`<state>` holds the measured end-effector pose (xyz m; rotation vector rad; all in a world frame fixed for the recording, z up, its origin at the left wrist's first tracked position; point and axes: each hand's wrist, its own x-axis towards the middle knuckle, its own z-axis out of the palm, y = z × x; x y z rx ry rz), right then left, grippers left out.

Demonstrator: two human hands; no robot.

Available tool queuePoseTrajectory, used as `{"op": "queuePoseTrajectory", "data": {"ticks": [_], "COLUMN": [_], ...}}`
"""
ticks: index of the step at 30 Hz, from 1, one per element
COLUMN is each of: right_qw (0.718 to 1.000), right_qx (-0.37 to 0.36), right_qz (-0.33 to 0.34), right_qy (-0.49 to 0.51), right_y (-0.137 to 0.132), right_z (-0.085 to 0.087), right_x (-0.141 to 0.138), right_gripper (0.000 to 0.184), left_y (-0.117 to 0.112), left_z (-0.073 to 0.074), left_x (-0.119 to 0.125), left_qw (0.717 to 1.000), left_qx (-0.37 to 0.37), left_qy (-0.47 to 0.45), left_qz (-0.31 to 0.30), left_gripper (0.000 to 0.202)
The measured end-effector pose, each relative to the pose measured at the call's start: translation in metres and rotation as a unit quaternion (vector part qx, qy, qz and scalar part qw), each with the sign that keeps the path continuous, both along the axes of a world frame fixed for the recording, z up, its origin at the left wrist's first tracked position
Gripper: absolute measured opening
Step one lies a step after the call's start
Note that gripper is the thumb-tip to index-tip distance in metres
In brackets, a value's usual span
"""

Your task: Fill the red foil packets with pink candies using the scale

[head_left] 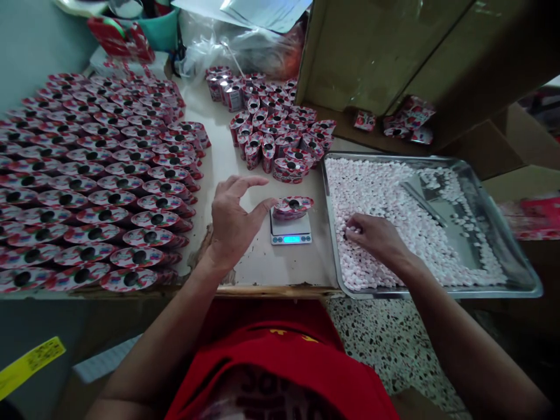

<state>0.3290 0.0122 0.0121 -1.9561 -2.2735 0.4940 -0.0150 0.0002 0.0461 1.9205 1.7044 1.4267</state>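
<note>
On a small digital scale (290, 234) with a lit blue display stands an oval red-and-white printed carton (293, 207) with a dark round hole in its top. My left hand (236, 219) is beside it, thumb and fingers spread apart. Its thumb tip reaches the carton's left edge; I cannot tell if they touch. My right hand (371, 236) is down at the left side of a metal tray (329, 224), among small white-pink pellets (385, 189) that look like candies. Its fingers are curled together, and what lies between them is hidden.
Rows of matching cartons (100, 144) fill the table's left side, and more cartons (286, 140) stand behind the scale. A flat metal scoop (422, 201) lies in the tray. A large cardboard box (363, 52) rises behind it. The table's front edge (280, 290) is close to my body.
</note>
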Motion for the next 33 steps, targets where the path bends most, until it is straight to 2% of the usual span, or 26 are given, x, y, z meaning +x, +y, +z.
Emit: {"op": "queuePoseTrajectory", "data": {"ticks": [3, 6, 8, 11, 14, 16, 20, 22, 25, 27, 30, 33], "right_qw": [0.994, 0.980, 0.977, 0.980, 0.964, 0.947, 0.929, 0.929, 0.927, 0.922, 0.901, 0.866], "right_qx": [-0.018, -0.003, 0.015, 0.082, 0.171, 0.183, 0.161, 0.148, 0.152, 0.152, 0.085, 0.045], "right_qz": [-0.027, -0.078, -0.087, -0.049, -0.009, 0.036, 0.122, 0.132, 0.106, 0.051, -0.043, -0.104], "right_qy": [0.104, 0.183, 0.196, 0.175, 0.201, 0.262, 0.310, 0.313, 0.327, 0.353, 0.423, 0.487], "right_y": [0.000, -0.007, -0.011, -0.010, -0.002, 0.006, 0.023, 0.030, 0.039, 0.045, 0.054, 0.062], "right_z": [0.010, 0.012, 0.010, 0.010, 0.019, 0.028, 0.036, 0.037, 0.039, 0.039, 0.032, 0.018], "right_x": [0.004, 0.013, 0.020, 0.020, -0.004, -0.036, -0.103, -0.120, -0.113, -0.095, -0.069, -0.062], "right_gripper": [0.022, 0.032, 0.030, 0.023, 0.015, 0.011, 0.011, 0.015, 0.020, 0.018, 0.020, 0.027], "left_y": [0.000, 0.002, 0.004, 0.006, 0.007, 0.007, 0.011, 0.015, 0.022, 0.028, 0.049, 0.094], "left_z": [-0.005, -0.017, -0.026, -0.036, -0.040, -0.039, -0.035, -0.034, -0.030, -0.025, -0.007, 0.025], "left_x": [-0.001, 0.001, 0.006, 0.015, 0.017, 0.016, 0.024, 0.034, 0.049, 0.049, 0.021, -0.039], "left_qw": [0.999, 0.995, 0.988, 0.980, 0.980, 0.981, 0.987, 0.987, 0.978, 0.968, 0.966, 0.973], "left_qx": [-0.034, -0.092, -0.140, -0.184, -0.184, -0.177, -0.144, -0.140, -0.163, -0.180, -0.177, -0.153], "left_qy": [0.013, 0.016, 0.020, 0.013, -0.003, -0.001, 0.031, 0.050, 0.080, 0.101, 0.131, 0.148], "left_qz": [0.000, -0.027, -0.053, -0.076, -0.076, -0.077, -0.065, -0.057, -0.106, -0.141, -0.136, -0.088], "left_gripper": [0.043, 0.062, 0.071, 0.070, 0.068, 0.071, 0.072, 0.064, 0.039, 0.025, 0.024, 0.025]}}
